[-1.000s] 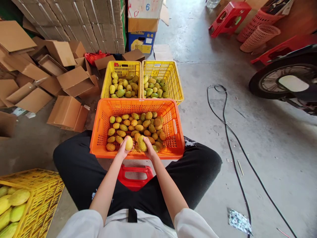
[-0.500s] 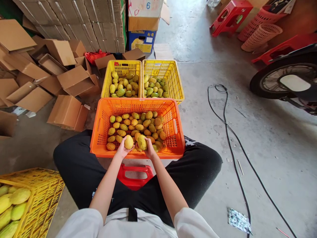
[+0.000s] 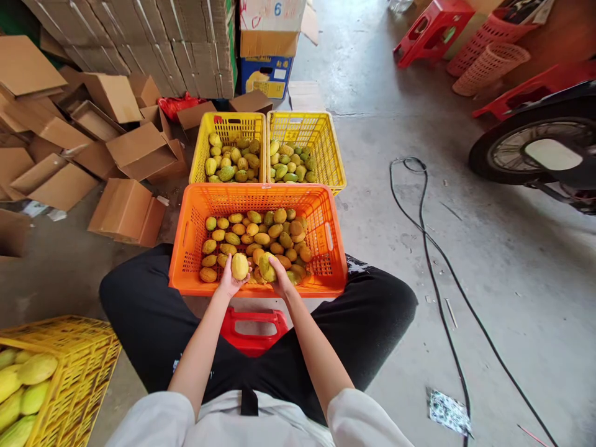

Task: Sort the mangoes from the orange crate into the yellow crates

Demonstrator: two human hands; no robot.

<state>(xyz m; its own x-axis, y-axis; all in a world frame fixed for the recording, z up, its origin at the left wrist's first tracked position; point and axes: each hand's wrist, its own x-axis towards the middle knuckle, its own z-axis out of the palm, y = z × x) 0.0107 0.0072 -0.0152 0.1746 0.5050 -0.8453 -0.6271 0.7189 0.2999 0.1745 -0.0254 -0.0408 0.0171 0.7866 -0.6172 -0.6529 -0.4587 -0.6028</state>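
Beyond the left knee's near side, at the lower left, stands a yellow lattice crate (image 3: 88, 360) of large yellow-green fruit (image 3: 38, 370). Between the knees, in black trousers (image 3: 139, 298), sits a slotted piece of red plastic (image 3: 254, 346). Just past it comes the near edge of an orange crate (image 3: 195, 287), and over the middle of that edge are both hands. The left hand (image 3: 231, 283) cups a pale yellow fruit (image 3: 239, 266), thumb along its outer side, fingers curled beneath with tips showing at its right. The right hand (image 3: 282, 284) grips a greenish-yellow fruit (image 3: 267, 267), thumb laid against its side; its other fingers are mostly hidden, so I cannot tell how they are spaced. The two fruits are close together but apart. Inside the orange crate, small yellow-orange fruits (image 3: 261, 238) lie in loose rows toward the left edge and crowd toward the right. Past the far edge, two yellow crates (image 3: 336, 149) stand side by side, each partly filled with fruit. Farther back rises a blue carton (image 3: 266, 76).
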